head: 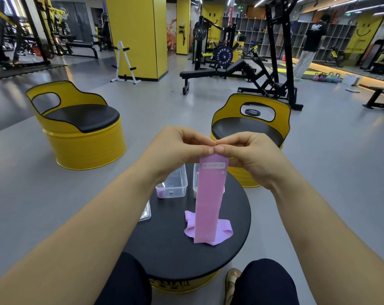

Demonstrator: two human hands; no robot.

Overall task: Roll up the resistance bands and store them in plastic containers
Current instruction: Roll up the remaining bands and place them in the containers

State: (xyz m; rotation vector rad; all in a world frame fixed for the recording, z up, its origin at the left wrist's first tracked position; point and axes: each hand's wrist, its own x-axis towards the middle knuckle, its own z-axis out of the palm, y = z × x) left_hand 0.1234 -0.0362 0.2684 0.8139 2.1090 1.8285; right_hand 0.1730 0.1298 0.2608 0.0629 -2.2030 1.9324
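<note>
The left hand [180,148] and the right hand [248,155] are pinching the top edge of the pink band [210,194], each grip closed on it. The band is hanging long and flat over the round black worktop [164,238], looking thin, smooth and stretchy. Rolling is probably starting: keeping the first turn small, tight and straight should help. A clear plastic container [175,183] is waiting behind.

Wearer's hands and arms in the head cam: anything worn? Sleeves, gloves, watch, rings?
Left hand and right hand: bare, with no gloves, rings or watch visible. Forearms are bare to the frame edge, with no sleeves in view. Lower down are dark trousers and a tan shoe.
</note>
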